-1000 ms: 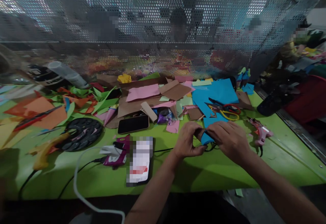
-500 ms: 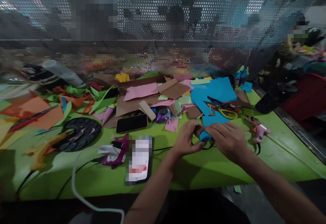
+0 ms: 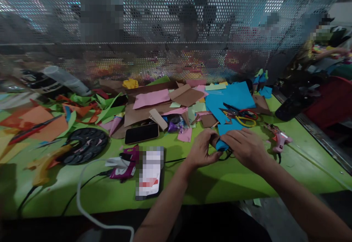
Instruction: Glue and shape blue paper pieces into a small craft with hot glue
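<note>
In the head view, the left hand (image 3: 202,149) has its grip curled around a small rolled piece of blue paper (image 3: 221,145), thumb at its near side. The right hand (image 3: 244,149) has its grip clamped on the same roll, which sits between the 2 hands above the green table (image 3: 209,189). A large flat blue paper sheet (image 3: 233,97) lies beyond them; a pink plastic glue gun (image 3: 279,143) lies right of the right hand.
</note>
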Demonstrator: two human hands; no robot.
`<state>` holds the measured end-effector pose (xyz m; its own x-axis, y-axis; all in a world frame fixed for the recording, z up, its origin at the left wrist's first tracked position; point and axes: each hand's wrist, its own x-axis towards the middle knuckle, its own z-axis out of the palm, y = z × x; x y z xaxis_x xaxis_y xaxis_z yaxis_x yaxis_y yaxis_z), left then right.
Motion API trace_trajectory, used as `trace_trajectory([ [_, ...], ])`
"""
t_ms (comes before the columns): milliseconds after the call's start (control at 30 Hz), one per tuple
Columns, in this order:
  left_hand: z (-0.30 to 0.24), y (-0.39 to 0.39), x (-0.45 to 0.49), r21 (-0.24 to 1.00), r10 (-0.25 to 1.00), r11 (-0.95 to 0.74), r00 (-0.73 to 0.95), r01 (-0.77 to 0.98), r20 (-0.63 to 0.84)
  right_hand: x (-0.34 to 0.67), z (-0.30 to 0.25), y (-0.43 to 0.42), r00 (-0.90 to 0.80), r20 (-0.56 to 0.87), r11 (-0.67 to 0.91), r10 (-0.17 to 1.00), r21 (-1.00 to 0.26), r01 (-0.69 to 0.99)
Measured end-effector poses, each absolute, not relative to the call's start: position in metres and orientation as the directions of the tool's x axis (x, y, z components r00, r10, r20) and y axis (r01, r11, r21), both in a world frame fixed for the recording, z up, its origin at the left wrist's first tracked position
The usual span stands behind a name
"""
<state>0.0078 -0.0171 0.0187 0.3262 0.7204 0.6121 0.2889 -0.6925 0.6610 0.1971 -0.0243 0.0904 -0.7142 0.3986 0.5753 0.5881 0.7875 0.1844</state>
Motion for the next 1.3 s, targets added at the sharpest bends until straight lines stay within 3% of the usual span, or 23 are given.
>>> trace_trajectory([
  [233,0.018,-0.017,0.008,0.643,0.708,-0.705,0.335,0.299,0.621,0.198,0.093,-0.022,-0.737,0.507,0.794,0.447,0.154,0.588],
  [1300,0.02,-0.019,0.009,0.587,0.702,-0.712,0.367,0.386,0.61,0.197,0.104,-0.015,-0.772,0.5,0.82,0.392,0.19,0.54],
])
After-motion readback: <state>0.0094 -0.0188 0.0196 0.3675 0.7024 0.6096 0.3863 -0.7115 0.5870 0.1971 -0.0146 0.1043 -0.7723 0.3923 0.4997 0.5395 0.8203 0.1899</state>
